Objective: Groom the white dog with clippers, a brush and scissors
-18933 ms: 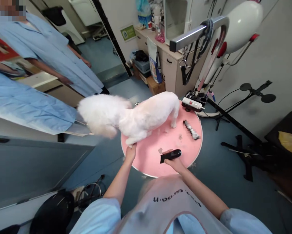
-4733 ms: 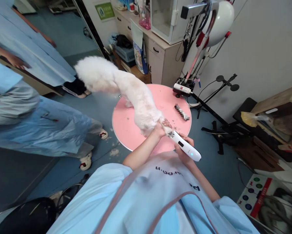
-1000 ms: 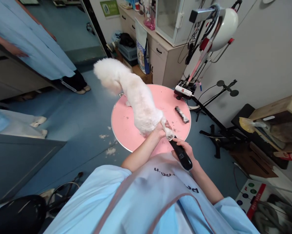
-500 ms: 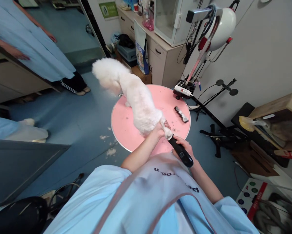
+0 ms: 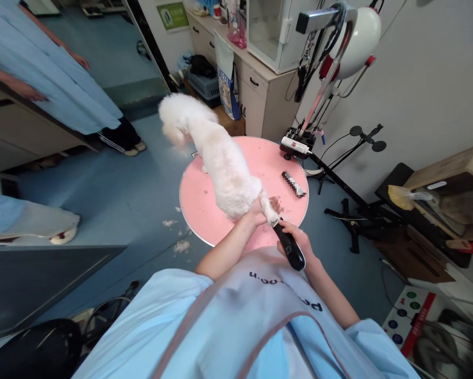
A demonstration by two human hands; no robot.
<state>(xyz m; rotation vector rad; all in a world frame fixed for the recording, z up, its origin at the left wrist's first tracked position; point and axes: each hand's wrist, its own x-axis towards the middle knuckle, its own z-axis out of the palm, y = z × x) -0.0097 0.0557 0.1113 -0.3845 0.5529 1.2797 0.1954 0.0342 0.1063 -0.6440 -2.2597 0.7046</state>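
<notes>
A white dog (image 5: 230,168) with a close-cut body and fluffy head stands on a round pink table (image 5: 260,150), facing away from me. My left hand (image 5: 258,211) is under one raised hind leg (image 5: 268,205), holding it up, its fingers showing on the far side. Black hair clippers (image 5: 291,246) are gripped in my right hand (image 5: 303,241). Their head touches or lies very near the paw at the end of that leg; the blade is mostly hidden. Toward the table's right edge lies a dark and pale long object (image 5: 294,184), blurred out.
A dryer on an arm (image 5: 355,42) rises behind the table, with a white tube (image 5: 295,146) at its base. Cabinets (image 5: 256,89) stand at the back. Hair clumps (image 5: 181,246) lie on the floor. A person in a blue gown (image 5: 62,79) stands at left.
The dog's head has shifted to the right. My left hand's fingers have stretched out more beyond the leg. The clippers' rear end has swung slightly left.
</notes>
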